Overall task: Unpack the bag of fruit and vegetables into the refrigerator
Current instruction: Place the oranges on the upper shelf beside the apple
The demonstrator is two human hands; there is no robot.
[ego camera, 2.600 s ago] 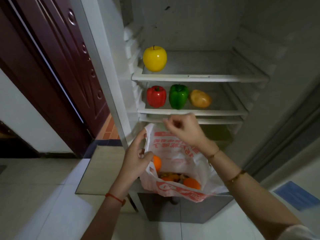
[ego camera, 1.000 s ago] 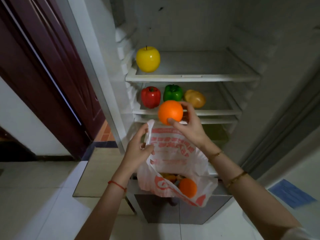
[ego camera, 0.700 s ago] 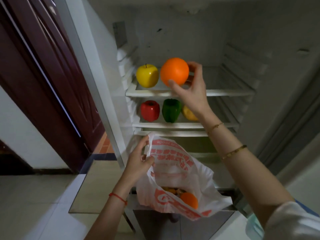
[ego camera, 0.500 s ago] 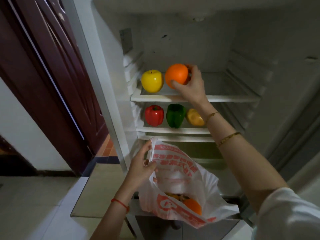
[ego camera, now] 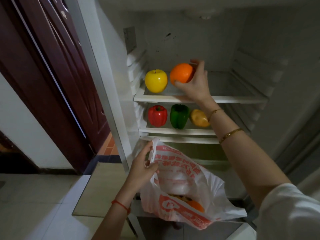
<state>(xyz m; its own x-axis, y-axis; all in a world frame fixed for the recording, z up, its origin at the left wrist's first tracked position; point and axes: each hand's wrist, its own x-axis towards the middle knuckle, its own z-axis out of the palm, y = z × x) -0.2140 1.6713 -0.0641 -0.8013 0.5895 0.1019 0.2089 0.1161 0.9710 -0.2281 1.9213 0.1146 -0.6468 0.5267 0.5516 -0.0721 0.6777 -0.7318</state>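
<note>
1. Orange and round, a smooth-skinned orange fruit (ego camera: 181, 73) sits in the right hand (ego camera: 195, 84), whose thumb curls under its near side while the fingers wrap over its far side.
2. The fruit is at the left part of the white top refrigerator shelf (ego camera: 225, 98), just beside a glossy yellow apple (ego camera: 156, 81) on its left. Whether the fruit already rests on the shelf cannot be told; the palm hides its underside.
3. The key relation: the hand lies to the right of and in front of the fruit, and the apple stands on the opposite side. So the open way out for the hand is likely rightward and back toward the person.
4. The left hand (ego camera: 144, 168) is lower and nearer the body, pinching the rim of a white plastic bag with red print (ego camera: 181, 184). More orange produce (ego camera: 194, 205) shows through the bag's mouth.
5. On the shelf below stand a red bell pepper (ego camera: 157, 116), a green bell pepper (ego camera: 179, 116) and a tan potato (ego camera: 199, 118).
6. Judging by this, the unpacking is partway done; the right hand is the one free to fetch next.
</note>
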